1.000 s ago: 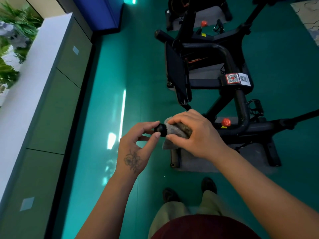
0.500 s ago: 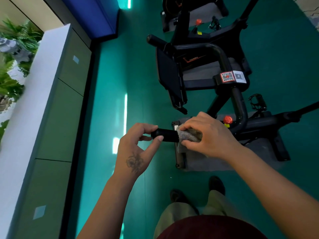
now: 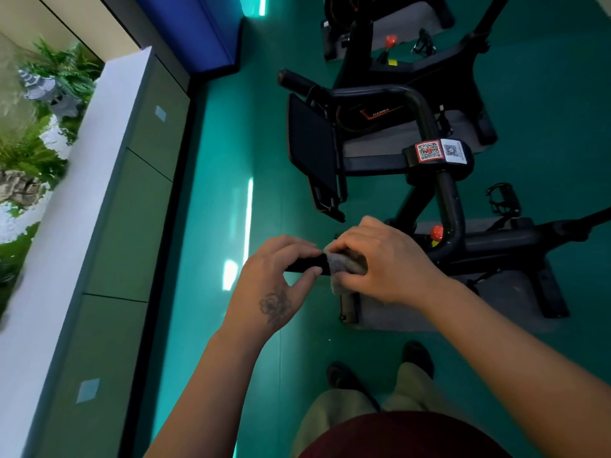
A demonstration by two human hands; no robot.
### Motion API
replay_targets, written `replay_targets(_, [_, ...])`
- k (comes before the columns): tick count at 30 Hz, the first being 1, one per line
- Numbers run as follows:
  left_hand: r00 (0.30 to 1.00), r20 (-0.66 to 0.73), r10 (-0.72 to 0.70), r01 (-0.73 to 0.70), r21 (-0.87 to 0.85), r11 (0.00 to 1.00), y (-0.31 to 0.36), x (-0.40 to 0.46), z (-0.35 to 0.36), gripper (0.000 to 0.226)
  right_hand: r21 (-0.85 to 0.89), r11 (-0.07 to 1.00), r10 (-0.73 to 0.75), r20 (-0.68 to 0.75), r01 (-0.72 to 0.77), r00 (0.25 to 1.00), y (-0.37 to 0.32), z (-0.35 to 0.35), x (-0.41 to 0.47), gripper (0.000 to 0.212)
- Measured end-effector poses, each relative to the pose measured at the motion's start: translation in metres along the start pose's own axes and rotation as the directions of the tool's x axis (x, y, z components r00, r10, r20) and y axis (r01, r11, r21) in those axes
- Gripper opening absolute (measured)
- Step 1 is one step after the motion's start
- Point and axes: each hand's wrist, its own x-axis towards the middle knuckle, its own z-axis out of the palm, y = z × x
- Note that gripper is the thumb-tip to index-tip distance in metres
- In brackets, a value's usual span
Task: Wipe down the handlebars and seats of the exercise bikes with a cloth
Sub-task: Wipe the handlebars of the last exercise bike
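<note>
A black exercise bike stands right in front of me. Its near handlebar grip points left at mid frame. My left hand pinches the grip's free end between thumb and fingers. My right hand grips a grey cloth wrapped round the same grip, just right of my left hand. The handlebar curves up and away to a stem with QR stickers. No seat shows in this view.
A dark screen hangs on the handlebar's far side. A second bike stands behind, on a grey mat. Grey-green cabinets under a white ledge line the left. Green floor runs between. My shoes are below.
My right hand and the cloth have slid along the grip, first right, then back left towards my left hand. My left hand has closed further round the grip's end.
</note>
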Motion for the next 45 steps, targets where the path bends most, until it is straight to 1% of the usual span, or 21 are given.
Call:
replay_targets(3, [1.000, -0.004, -0.007, 0.007, 0.045, 0.999, 0.003, 0.000, 0.001, 0.027, -0.059, 0.998, 0.004, 0.051, -0.001, 0.999, 0.011, -0.010, -0.005, 0.037])
replay_targets(5, [1.000, 0.001, -0.014, 0.014, 0.050, 0.999, 0.003, 0.002, 0.001, 0.028, -0.066, 0.998, 0.009, 0.066, -0.005, 0.998, 0.016, -0.015, -0.008, 0.039])
replay_targets(11, [0.998, 0.007, -0.069, 0.068, 0.053, 0.996, 0.003, 0.004, -0.001, 0.029, -0.001, 1.000, -0.006, 0.033, 0.006, 0.999, 0.009, -0.007, 0.002, 0.032])
replay_targets(14, [0.998, 0.023, -0.063, 0.062, 0.055, 0.997, 0.004, 0.004, -0.002, 0.028, 0.030, 0.999, -0.025, 0.024, 0.024, 0.999, 0.002, -0.003, 0.008, 0.035])
replay_targets(17, [0.996, 0.079, -0.042, 0.033, 0.111, 0.993, 0.007, 0.006, -0.002, 0.027, 0.017, 1.000, -0.023, 0.058, 0.022, 0.998, 0.006, -0.008, 0.004, 0.038])
replay_targets(21, [0.990, 0.143, 0.021, -0.061, 0.281, 0.958, 0.014, 0.018, 0.004, 0.030, -0.107, 0.994, -0.018, 0.100, 0.029, 0.995, 0.021, -0.026, -0.009, 0.042])
replay_targets(23, [0.988, 0.152, 0.038, -0.086, 0.320, 0.943, 0.015, 0.023, 0.008, 0.030, -0.157, 0.988, 0.015, 0.116, 0.003, 0.993, 0.027, -0.034, -0.014, 0.042])
replay_targets(25, [0.990, 0.142, 0.017, -0.061, 0.312, 0.948, 0.013, 0.024, 0.010, 0.028, -0.169, 0.986, 0.025, 0.110, -0.006, 0.994, 0.030, -0.035, -0.017, 0.042])
replay_targets(27, [0.991, 0.132, 0.004, -0.042, 0.292, 0.956, 0.010, 0.022, 0.011, 0.025, -0.141, 0.990, 0.025, 0.092, -0.012, 0.995, 0.031, -0.033, -0.017, 0.041])
replay_targets(32, [0.995, 0.102, 0.013, -0.043, 0.298, 0.954, 0.007, 0.022, 0.014, 0.023, -0.081, 0.997, 0.011, 0.058, -0.007, 0.998, 0.019, -0.015, -0.006, 0.034])
replay_targets(35, [0.997, 0.077, 0.021, -0.044, 0.301, 0.953, 0.009, 0.019, 0.016, 0.022, -0.068, 0.998, 0.004, 0.053, 0.000, 0.999, 0.020, -0.011, -0.006, 0.038])
replay_targets(37, [0.997, 0.070, 0.021, -0.041, 0.303, 0.952, 0.009, 0.019, 0.017, 0.022, -0.074, 0.997, -0.010, 0.070, 0.016, 0.997, 0.024, -0.018, -0.010, 0.041])
replay_targets(39, [0.998, 0.065, 0.007, -0.027, 0.309, 0.951, 0.008, 0.019, 0.017, 0.022, -0.096, 0.995, -0.017, 0.088, 0.025, 0.996, 0.031, -0.027, -0.014, 0.039])
replay_targets(41, [0.998, 0.062, -0.010, -0.010, 0.310, 0.951, 0.009, 0.020, 0.017, 0.022, -0.122, 0.992, 0.001, 0.103, 0.011, 0.995, 0.040, -0.035, -0.021, 0.039])
replay_targets(45, [0.998, 0.047, -0.032, 0.016, 0.301, 0.953, 0.011, 0.019, 0.017, 0.021, -0.129, 0.992, 0.008, 0.079, 0.002, 0.997, 0.047, -0.038, -0.027, 0.040])
